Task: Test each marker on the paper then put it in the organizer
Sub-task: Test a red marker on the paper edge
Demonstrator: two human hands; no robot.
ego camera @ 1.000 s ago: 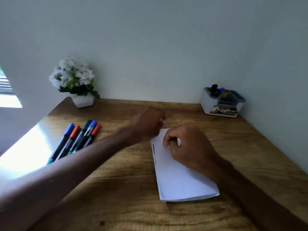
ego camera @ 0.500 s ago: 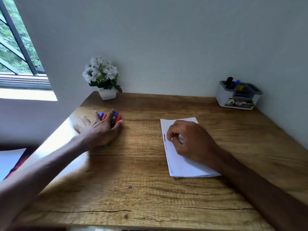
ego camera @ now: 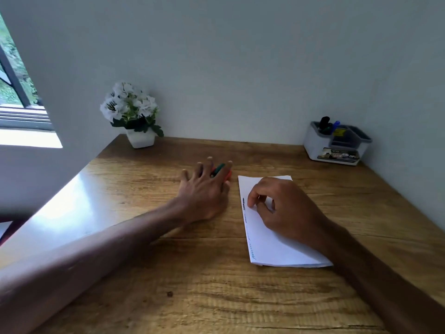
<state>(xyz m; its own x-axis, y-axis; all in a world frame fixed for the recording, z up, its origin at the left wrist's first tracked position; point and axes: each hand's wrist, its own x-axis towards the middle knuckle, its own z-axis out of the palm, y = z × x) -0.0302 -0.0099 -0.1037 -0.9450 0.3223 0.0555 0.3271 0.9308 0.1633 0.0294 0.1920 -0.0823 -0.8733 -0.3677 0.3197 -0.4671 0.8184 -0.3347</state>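
My left hand [ego camera: 204, 191] lies flat on the wooden desk with fingers spread over a bunch of markers. Only a green marker [ego camera: 218, 169] between the fingers and a red cap [ego camera: 228, 175] at the hand's right side show; the rest are hidden. Just to the right lies the folded white paper [ego camera: 277, 247], with several scribbled test lines along its left edge. My right hand [ego camera: 284, 208] rests on the paper with fingers curled, fingertips near the dark scribble, no marker in it. The grey-and-white organizer [ego camera: 337, 145] stands at the back right corner, with a black and a blue marker upright in it.
A white pot of white flowers [ego camera: 134, 116] stands at the back left of the desk [ego camera: 192, 285]. Walls close the desk at the back and right. A window and a bright sunlit patch lie on the left side.
My left hand left the paper, reached left onto the markers, then slid right with them; they now lie close to the paper's left edge. My right hand stayed on the paper.
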